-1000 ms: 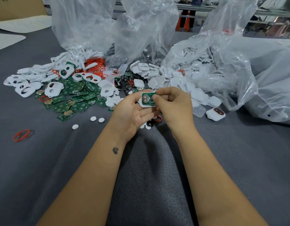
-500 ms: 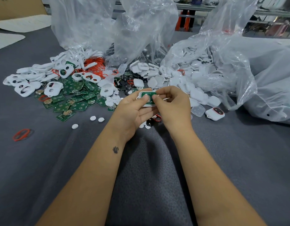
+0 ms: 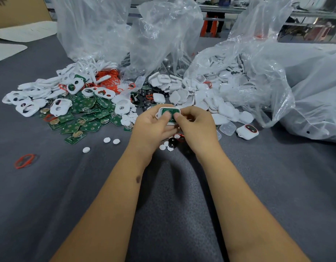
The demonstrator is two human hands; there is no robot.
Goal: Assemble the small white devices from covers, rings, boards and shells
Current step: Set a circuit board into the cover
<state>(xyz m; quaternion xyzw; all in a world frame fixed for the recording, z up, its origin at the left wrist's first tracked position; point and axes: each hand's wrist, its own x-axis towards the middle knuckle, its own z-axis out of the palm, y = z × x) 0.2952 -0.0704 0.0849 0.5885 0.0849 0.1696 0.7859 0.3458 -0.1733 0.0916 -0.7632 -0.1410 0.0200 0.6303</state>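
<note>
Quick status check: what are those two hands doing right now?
Left hand and right hand both grip small white plastic shell. Thumbs press green circuit board in. Nothing blocking.

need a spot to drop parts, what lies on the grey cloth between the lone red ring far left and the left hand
In the head view, three small white round discs lie between the red ring and the left hand; the rest is bare grey cloth.
</note>
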